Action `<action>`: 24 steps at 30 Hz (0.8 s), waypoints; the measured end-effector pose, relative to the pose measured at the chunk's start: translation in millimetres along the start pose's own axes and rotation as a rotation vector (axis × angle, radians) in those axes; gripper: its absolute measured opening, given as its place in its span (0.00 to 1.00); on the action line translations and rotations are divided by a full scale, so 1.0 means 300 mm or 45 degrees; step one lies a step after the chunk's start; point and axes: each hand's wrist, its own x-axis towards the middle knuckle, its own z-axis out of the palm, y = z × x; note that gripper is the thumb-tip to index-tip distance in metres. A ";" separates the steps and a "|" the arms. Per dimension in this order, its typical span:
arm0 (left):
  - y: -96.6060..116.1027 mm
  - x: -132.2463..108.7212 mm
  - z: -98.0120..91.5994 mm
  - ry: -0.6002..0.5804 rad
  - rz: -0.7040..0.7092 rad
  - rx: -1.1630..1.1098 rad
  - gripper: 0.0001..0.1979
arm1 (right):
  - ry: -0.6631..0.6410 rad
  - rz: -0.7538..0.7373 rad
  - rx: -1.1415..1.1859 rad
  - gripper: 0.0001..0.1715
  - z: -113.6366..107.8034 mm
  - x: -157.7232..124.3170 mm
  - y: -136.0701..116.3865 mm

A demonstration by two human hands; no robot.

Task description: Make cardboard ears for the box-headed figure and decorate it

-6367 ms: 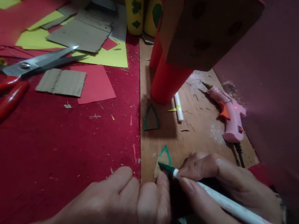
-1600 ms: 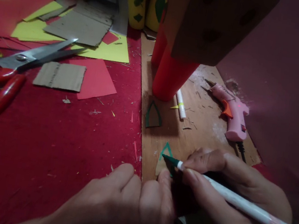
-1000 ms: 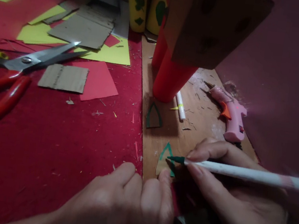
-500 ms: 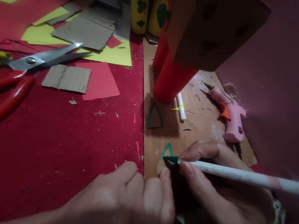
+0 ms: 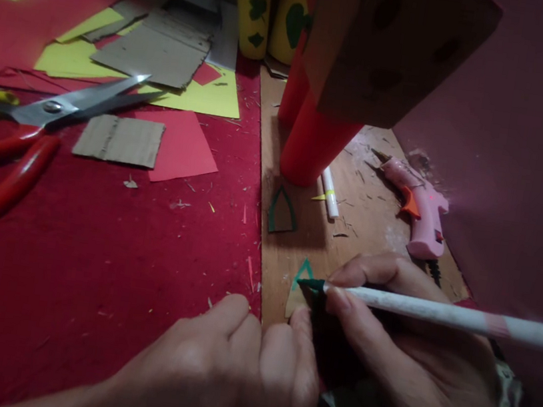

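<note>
While left hand pins cardboard, right draws

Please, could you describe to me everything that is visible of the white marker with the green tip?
The marker has a slim white barrel, plastic-looking and slightly smudged, a pale pink band and an uncapped dark green tip. It lies nearly level across the picture, pinched between thumb and fingers of the right hand. Its tip is at the small cardboard piece; its rear end is out of view.
</note>
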 end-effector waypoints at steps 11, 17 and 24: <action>0.003 0.007 0.011 0.034 -0.011 -0.004 0.16 | 0.000 0.021 0.074 0.07 0.008 -0.012 0.002; 0.001 0.010 0.005 0.005 -0.020 -0.023 0.15 | -0.007 0.051 0.050 0.08 0.009 -0.015 0.006; 0.007 0.015 0.010 0.062 -0.013 0.024 0.13 | -0.005 0.018 0.041 0.09 0.011 -0.025 0.008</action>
